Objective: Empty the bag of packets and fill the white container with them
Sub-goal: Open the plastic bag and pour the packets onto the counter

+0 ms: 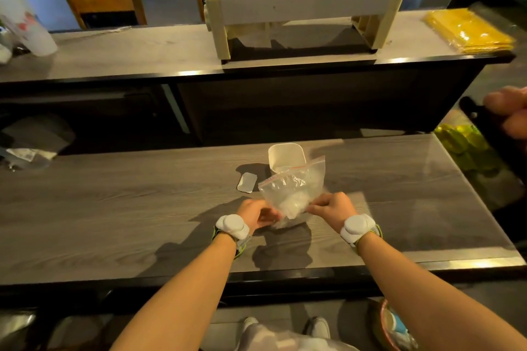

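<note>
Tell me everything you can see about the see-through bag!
The bag is clear, crinkly plastic with a thin red strip along its zip top. It is held up above the grey table, top tilted away toward the white container behind it. White packets bunch near its bottom. The left hand and right hand pinch its lower corners.

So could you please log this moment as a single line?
left hand: holds bag | right hand: pinches bag | packets: inside bag | container: behind bag | one packet: on table
</note>
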